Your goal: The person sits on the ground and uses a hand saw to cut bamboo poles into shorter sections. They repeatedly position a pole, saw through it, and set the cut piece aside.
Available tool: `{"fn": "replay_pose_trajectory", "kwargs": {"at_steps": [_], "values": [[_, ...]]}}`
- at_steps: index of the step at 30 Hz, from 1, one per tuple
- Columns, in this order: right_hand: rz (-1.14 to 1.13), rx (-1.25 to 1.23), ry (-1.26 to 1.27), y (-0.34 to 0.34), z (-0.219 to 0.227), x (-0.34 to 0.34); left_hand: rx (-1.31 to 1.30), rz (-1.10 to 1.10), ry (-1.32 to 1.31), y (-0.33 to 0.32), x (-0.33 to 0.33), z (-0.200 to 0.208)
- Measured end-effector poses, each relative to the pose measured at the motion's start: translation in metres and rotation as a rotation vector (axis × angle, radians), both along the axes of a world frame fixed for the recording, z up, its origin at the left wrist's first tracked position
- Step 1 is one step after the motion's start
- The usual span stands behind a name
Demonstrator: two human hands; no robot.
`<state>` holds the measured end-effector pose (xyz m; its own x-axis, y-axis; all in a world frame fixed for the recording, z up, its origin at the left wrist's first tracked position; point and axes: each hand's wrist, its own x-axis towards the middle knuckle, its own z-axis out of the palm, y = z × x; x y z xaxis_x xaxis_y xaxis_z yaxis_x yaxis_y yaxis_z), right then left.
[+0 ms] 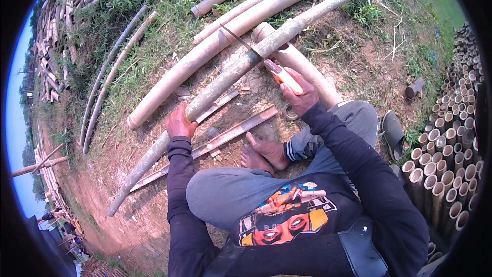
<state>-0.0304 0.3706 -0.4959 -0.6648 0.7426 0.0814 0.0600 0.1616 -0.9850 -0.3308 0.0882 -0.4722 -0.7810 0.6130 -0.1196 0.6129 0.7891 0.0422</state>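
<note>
**Blade across the grey pole, one hand on each tool and timber**

Here's the person seated on the ground, knees spread, and the long grey bamboo pole point(225, 84) runs diagonally in front, from near left to far right. The left hand point(180, 122) is closed over it on the near side, palm hidden, presumably to stop it rolling or sliding. Over to the right hand point(302, 92): fingers wrapped firmly around the orange handle point(283, 76) of what looks like a hand saw, its thin dark blade point(237, 37) lying across the pole. How deep it sits, if at all, can't be told from here.

Look underneath! A thick short bamboo length point(303, 64) lies crosswise below the pole close to the blade, seemingly a rest that lifts it off the dirt. The two hands are well apart along the pole, which likely gives leverage and leaves the left clear of the blade.

Bare feet point(261, 153) are tucked together on the near side, beside a split bamboo strip point(237, 129). A thick tan pole point(197, 66) lies just beyond, and upright cut tubes point(446, 184) crowd the right.
</note>
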Motion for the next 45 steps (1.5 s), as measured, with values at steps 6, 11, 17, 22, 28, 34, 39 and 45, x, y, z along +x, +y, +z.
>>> {"fn": "replay_pose_trajectory", "kwargs": {"at_steps": [6, 11, 17, 22, 28, 34, 39, 45], "values": [[0.008, -0.046, -0.022, -0.059, 0.066, 0.128, -0.005, 0.012, -0.033, -0.006, -0.002, -0.008], [0.001, 0.195, -0.043, 0.011, 0.02, -0.025, 0.016, 0.004, -0.011, -0.001, 0.001, -0.003], [-0.011, -0.004, -0.074, -0.033, 0.033, 0.08, 0.004, 0.018, -0.01, -0.002, 0.001, -0.007], [0.011, 0.081, -0.088, -0.053, 0.063, 0.117, 0.006, 0.008, -0.013, -0.007, -0.001, -0.02], [-0.031, 0.097, -0.042, 0.009, 0.006, -0.043, 0.05, 0.0, -0.018, -0.008, 0.004, -0.021], [0.063, 0.039, -0.187, -0.049, 0.065, 0.115, 0.117, 0.001, -0.039, -0.017, -0.001, -0.043], [0.003, 0.1, -0.135, -0.026, 0.038, 0.035, 0.086, -0.022, -0.01, -0.018, -0.002, -0.048], [-0.025, 0.161, -0.039, -0.005, 0.01, -0.009, 0.032, 0.051, -0.086, -0.012, -0.001, -0.037]]}}
